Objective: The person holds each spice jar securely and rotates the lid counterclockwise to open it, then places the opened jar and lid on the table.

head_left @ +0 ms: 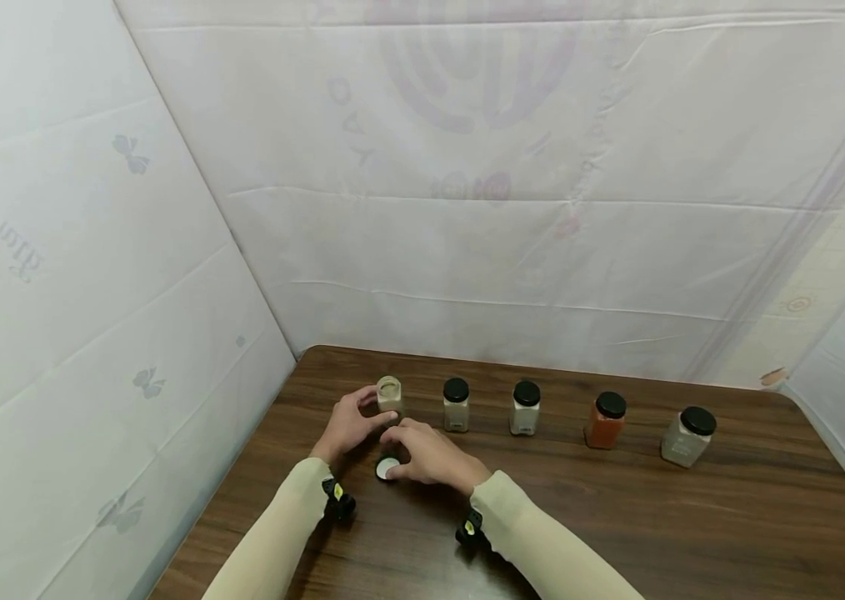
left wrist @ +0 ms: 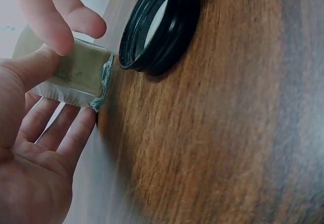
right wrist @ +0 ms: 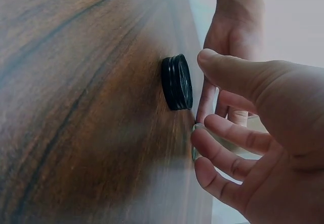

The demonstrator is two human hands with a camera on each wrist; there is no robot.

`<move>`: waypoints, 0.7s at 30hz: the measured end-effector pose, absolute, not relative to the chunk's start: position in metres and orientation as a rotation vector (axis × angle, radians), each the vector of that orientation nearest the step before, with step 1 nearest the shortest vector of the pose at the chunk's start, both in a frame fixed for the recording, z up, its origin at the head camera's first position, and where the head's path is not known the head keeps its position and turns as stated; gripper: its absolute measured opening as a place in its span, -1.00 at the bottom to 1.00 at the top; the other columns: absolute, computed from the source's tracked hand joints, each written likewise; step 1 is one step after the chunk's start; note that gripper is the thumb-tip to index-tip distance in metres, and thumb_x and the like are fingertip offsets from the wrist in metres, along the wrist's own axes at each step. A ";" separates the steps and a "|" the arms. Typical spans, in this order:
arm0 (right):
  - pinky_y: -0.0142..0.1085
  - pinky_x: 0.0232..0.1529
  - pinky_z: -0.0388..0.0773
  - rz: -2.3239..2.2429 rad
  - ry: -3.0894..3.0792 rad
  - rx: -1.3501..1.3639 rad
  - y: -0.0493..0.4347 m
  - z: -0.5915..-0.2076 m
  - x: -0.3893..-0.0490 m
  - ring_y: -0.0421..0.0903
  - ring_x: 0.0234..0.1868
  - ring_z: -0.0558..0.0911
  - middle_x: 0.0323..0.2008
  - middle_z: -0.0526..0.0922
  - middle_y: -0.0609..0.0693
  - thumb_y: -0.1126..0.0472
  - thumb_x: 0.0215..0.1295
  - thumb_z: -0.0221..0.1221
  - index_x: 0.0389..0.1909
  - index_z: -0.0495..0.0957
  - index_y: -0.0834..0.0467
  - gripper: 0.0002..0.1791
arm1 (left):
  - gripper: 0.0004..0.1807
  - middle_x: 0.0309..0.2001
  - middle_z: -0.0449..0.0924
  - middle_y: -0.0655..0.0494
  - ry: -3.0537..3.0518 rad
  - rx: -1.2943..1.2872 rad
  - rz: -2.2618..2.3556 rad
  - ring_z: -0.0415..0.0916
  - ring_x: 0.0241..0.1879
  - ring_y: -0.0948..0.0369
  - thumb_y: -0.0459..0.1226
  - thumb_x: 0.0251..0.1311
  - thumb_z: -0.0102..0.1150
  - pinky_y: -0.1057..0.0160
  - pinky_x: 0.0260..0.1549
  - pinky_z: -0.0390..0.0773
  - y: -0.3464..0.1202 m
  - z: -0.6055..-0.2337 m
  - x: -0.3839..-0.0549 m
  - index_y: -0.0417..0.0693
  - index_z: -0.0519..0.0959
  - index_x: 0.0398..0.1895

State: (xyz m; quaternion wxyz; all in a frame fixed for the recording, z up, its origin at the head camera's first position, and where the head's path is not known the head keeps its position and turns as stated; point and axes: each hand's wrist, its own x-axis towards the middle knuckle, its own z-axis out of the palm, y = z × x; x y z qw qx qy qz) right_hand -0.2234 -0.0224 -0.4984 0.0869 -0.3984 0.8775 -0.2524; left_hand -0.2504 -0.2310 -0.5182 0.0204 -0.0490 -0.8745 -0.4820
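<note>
An uncapped glass jar (head_left: 389, 398) of pale greenish powder stands upright at the left of the row. My left hand (head_left: 351, 427) holds it, thumb on the near side and fingers around the far side; in the left wrist view the thumb lies against the jar (left wrist: 81, 74). Its black screw lid (head_left: 387, 468) rests upside down on the table, white liner facing up. Beside the lid is my right hand (head_left: 426, 454), thumb and fingers spread apart with nothing between them. In the right wrist view the lid (right wrist: 176, 82) sits just past the thumb tip.
Two black-lidded jars of pale contents, a nearer one (head_left: 456, 405) and another (head_left: 525, 408), stand to the right. Beyond them come a jar of orange-red powder (head_left: 606, 422) and a greyish jar (head_left: 688, 437). The brown wooden table (head_left: 692, 525) meets white cloth walls (head_left: 505, 250).
</note>
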 end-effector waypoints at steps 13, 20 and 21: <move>-0.22 0.06 0.57 -0.722 2.667 -1.184 -0.015 -0.492 -0.219 -0.10 0.11 0.57 0.16 0.56 -0.06 -0.11 0.37 0.34 0.29 0.57 -0.03 -0.47 | -0.37 0.21 0.64 -0.07 -2.700 -0.100 -1.511 0.53 0.26 -0.05 -0.16 0.17 0.53 -0.18 0.27 0.43 -0.230 -0.514 -0.246 -0.04 0.55 0.30; -0.14 0.11 0.57 -0.718 2.692 -1.186 -0.008 -0.490 -0.218 -0.04 0.17 0.54 0.22 0.54 -0.06 -0.17 0.40 0.28 0.32 0.56 -0.05 -0.45 | -0.29 0.26 0.60 -0.07 -2.688 -0.098 -1.523 0.51 0.29 -0.06 -0.09 0.18 0.51 -0.17 0.24 0.46 -0.232 -0.512 -0.239 -0.04 0.48 0.38; -0.13 0.11 0.57 -0.716 2.697 -1.192 -0.007 -0.490 -0.218 -0.04 0.18 0.54 0.22 0.54 -0.06 -0.17 0.40 0.28 0.32 0.56 -0.05 -0.45 | -0.28 0.27 0.59 -0.06 -2.683 -0.106 -1.527 0.51 0.29 -0.05 -0.08 0.19 0.51 -0.17 0.24 0.46 -0.233 -0.511 -0.238 -0.04 0.47 0.39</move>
